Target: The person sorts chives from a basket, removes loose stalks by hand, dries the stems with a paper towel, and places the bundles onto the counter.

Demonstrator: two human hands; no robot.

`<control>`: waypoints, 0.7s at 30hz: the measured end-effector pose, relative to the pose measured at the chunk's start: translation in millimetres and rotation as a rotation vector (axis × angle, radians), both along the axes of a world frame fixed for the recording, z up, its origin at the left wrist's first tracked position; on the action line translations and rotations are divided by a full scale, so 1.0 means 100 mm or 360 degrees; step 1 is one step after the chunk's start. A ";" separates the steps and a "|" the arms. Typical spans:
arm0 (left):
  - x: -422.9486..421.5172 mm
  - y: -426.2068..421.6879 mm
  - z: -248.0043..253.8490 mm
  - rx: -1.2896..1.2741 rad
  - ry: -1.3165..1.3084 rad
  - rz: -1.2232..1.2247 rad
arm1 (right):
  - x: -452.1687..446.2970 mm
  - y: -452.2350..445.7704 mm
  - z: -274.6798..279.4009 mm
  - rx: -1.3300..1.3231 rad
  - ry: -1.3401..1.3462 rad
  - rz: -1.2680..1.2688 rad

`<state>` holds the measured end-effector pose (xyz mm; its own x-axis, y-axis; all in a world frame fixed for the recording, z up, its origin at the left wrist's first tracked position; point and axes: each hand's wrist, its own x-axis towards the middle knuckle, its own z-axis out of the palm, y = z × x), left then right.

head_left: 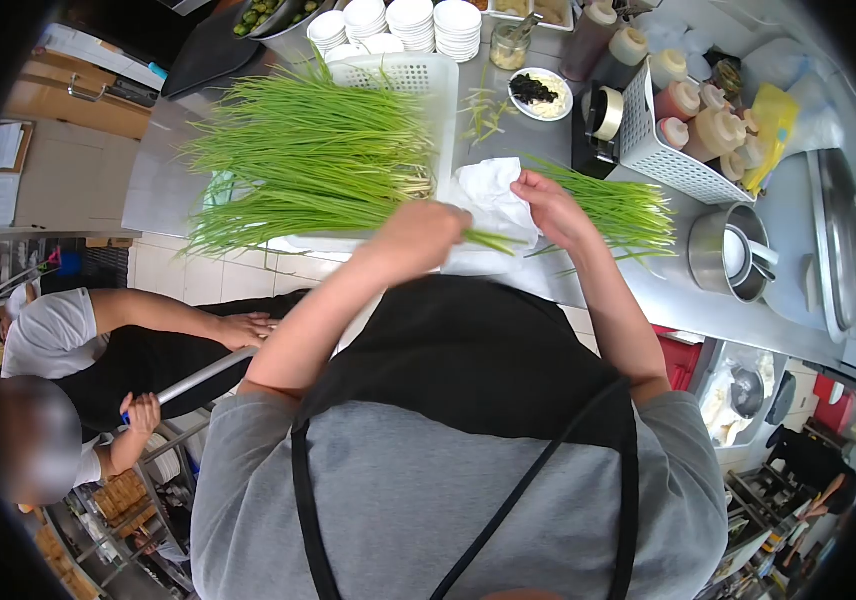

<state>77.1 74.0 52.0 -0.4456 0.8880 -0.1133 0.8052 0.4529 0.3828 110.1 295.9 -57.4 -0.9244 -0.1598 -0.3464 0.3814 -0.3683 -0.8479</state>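
Note:
My left hand (416,238), slightly blurred, is closed round a few thin green stalks (493,240), whose ends stick out to its right. My right hand (553,208) pinches the edge of a crumpled white cloth or paper (490,195) lying between the two hands. Left of it, a large pile of long green stalks (313,150) covers much of a white perforated tray (443,105). A smaller bunch of green stalks (623,212) lies on the steel counter beyond my right hand.
Stacked white dishes (408,25), a bowl of dark and pale strips (541,93) and a bottle basket (673,155) stand at the back. A metal pot (723,250) is at right. Another person (98,340) at lower left holds a metal pole (208,372).

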 end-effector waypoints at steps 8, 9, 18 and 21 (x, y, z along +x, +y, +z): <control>0.27 0.34 -0.86 -0.0297 0.0257 -0.0241 | -0.04 0.05 0.15 -0.0269 -0.0059 -0.0018; 0.25 0.35 -0.89 -0.0297 0.0257 -0.0247 | -0.04 0.08 0.21 -0.0264 0.0015 -0.0056; 0.18 0.38 -0.68 -0.0587 0.0148 -0.0384 | 0.02 0.37 0.58 -0.0842 0.0313 -0.0469; 0.19 0.37 -0.56 -0.0410 0.0203 -0.0338 | 0.01 0.53 0.51 -0.1059 0.0344 -0.0600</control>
